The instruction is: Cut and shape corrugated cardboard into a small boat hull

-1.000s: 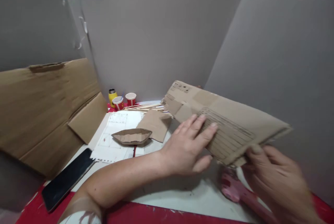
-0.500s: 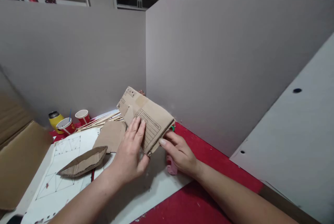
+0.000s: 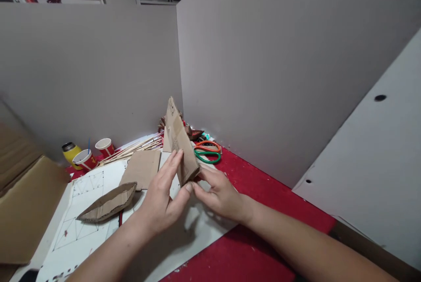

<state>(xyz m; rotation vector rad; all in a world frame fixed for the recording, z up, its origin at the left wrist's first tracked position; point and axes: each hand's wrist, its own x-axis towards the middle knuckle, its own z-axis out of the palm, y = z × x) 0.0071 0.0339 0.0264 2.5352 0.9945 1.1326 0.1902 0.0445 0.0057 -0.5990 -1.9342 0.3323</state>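
Observation:
A printed piece of brown cardboard stands tilted nearly on edge above the white sheet. Both hands hold its near end. My left hand pinches it with thumb under and fingers against its left face. My right hand grips the same corner from the right, fingers curled onto it. Just left lies a flat cardboard piece. A boat-shaped cardboard form rests on a gridded drawing.
Green-and-orange scissors lie behind the cardboard on the red table. Wooden sticks, two red paper cups and a yellow bottle stand at the back left. A large cardboard box is at left. Grey partitions enclose the desk.
The cardboard has been turned from lying face-up to nearly edge-on, uncovering the scissors behind it. Both hands have closed in on its near corner.

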